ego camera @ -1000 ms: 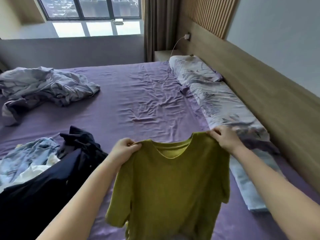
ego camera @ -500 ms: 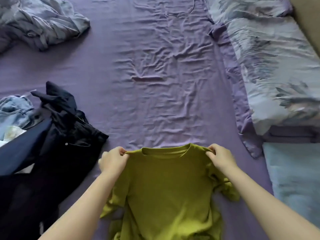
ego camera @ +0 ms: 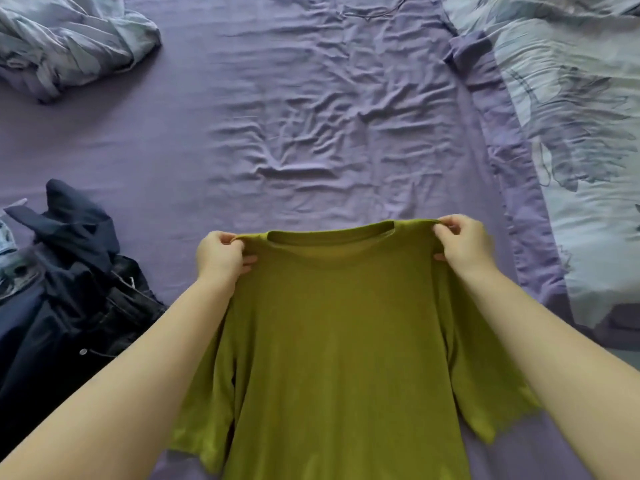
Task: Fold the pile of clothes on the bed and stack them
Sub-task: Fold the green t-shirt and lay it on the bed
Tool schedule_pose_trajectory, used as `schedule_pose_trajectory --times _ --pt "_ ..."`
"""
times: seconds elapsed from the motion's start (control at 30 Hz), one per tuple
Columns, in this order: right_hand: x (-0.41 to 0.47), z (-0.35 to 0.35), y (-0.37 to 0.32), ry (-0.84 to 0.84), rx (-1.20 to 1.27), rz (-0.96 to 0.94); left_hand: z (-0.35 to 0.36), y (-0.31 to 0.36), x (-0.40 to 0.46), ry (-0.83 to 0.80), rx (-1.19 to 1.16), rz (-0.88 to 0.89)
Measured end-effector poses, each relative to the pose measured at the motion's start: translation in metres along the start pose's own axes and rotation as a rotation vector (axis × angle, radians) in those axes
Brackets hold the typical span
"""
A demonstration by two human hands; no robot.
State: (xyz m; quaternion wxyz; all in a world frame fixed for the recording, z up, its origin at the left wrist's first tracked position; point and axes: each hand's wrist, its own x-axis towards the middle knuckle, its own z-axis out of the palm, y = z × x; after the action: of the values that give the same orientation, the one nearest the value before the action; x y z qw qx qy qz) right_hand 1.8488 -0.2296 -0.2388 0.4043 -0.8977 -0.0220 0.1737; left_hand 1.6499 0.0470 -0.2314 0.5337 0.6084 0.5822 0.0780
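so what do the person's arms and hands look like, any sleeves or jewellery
Both forearms are bare right to the bottom of the picture, with no sleeve in view. The left hand and right hand wear no gloves, and no ring, watch or bracelet shows. Fingernails look short and unpainted.

— What colour is the T-shirt [ego camera: 343,341]?
— Olive green, plain all over, with no print; the neckband is the same green.
— And the sheet [ego camera: 214,140] under it?
— A plain, muted purple.
— The heap of clothes [ego camera: 69,289] at the left?
— Mostly dark navy, close to black, with one small pale button. At the very edge there is a scrap of faded blue denim [ego camera: 7,244].
— The crumpled bedding [ego camera: 69,39] at the top left?
— Grey-blue with darker streaks.
— The pillows [ego camera: 571,116] on the right?
— Pale blue-grey with a darker leaf-like print and a purple border.
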Motion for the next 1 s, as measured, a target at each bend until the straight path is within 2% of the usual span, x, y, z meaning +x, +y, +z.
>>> schedule_pose_trajectory --times 0.07,0.17,0.33,0.4,0.47,0.57,0.67,0.8,0.83,0.9,1.0 --pt "0.008 0.008 -0.002 -0.078 0.018 -0.035 0.01 0.002 0.01 0.008 0.036 0.041" --pt "0.006 0.014 0.015 -0.179 -0.043 -0.039 0.03 -0.008 0.01 0.009 0.293 0.138" --pt "-0.032 -0.015 0.086 -0.046 -0.197 -0.052 0.083 -0.035 -0.039 0.097 0.542 0.478" --pt "-0.052 -0.027 0.113 0.005 -0.261 -0.049 0.11 -0.042 -0.065 -0.003 0.545 0.602" --pt "-0.07 -0.036 0.133 0.026 -0.302 -0.046 0.138 -0.047 -0.089 -0.196 0.528 0.688" --pt "-0.086 -0.043 0.149 -0.028 -0.388 0.0 0.178 -0.051 -0.115 -0.427 0.59 0.779" --pt "-0.09 -0.053 0.152 -0.158 -0.383 0.136 0.211 -0.049 -0.126 -0.501 0.801 0.874" --pt "-0.086 -0.073 0.158 -0.321 -0.352 0.105 0.235 -0.044 -0.122 -0.566 1.089 0.902" --pt "-0.082 -0.081 0.158 -0.316 -0.292 0.106 0.238 -0.043 -0.119 -0.581 1.13 0.898" --pt "-0.071 -0.098 0.157 -0.198 -0.245 0.121 0.243 -0.041 -0.113 -0.591 1.193 0.896" --pt "-0.057 -0.122 0.157 0.007 -0.373 0.082 0.246 -0.037 -0.098 -0.568 1.278 0.916"
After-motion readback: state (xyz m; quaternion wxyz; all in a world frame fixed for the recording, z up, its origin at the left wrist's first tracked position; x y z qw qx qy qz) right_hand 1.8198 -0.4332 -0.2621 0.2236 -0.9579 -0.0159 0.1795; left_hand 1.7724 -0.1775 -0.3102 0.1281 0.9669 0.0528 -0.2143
